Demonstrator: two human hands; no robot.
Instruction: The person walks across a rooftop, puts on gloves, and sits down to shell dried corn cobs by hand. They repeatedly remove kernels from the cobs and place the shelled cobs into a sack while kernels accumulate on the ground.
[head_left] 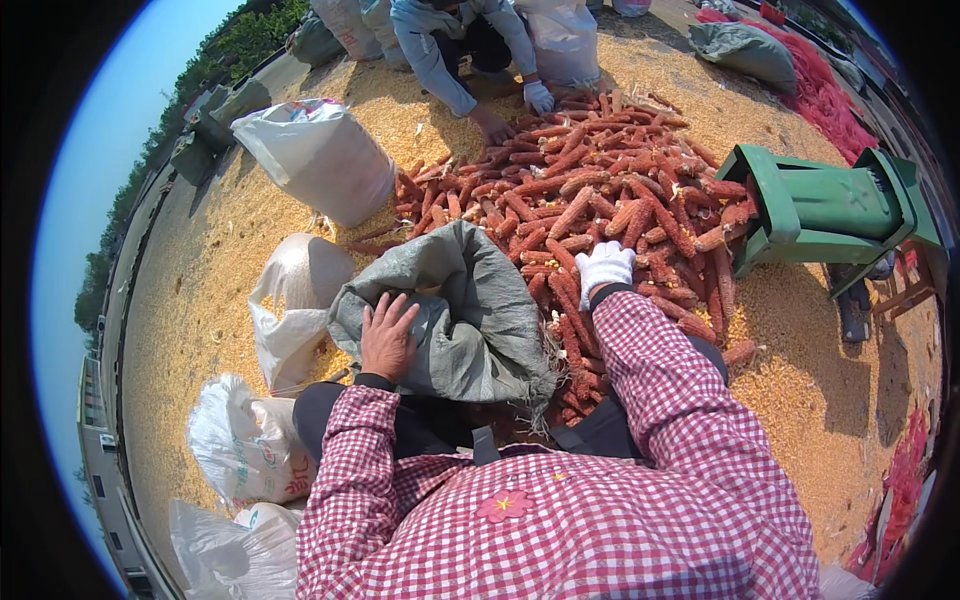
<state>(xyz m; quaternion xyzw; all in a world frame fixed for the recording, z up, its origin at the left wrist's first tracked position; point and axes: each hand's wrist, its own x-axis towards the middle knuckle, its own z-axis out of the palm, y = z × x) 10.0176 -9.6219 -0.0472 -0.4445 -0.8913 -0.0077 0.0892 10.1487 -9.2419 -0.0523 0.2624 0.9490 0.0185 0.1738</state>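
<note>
My left hand point(388, 338), bare with fingers spread, lies flat on the side of a grey-green woven sack point(470, 335). The sack slumps between my knees with its mouth gaping and its folds dark inside. To its right, my right hand point(606, 265) in a white glove reaches onto a heap of red, shelled corn cobs point(570, 205). Its fingers curl down over the cobs at the near side of the heap, and the fingertips are hidden. Some cobs lie against the sack's right edge.
Loose yellow kernels point(240, 230) cover the ground. A full white sack point(318, 160) and a smaller white sack point(300, 300) stand left. Across the heap, a crouching person point(465, 45) reaches into the cobs. A green machine chute point(810, 205) stands right, and red netting point(815, 90) lies behind.
</note>
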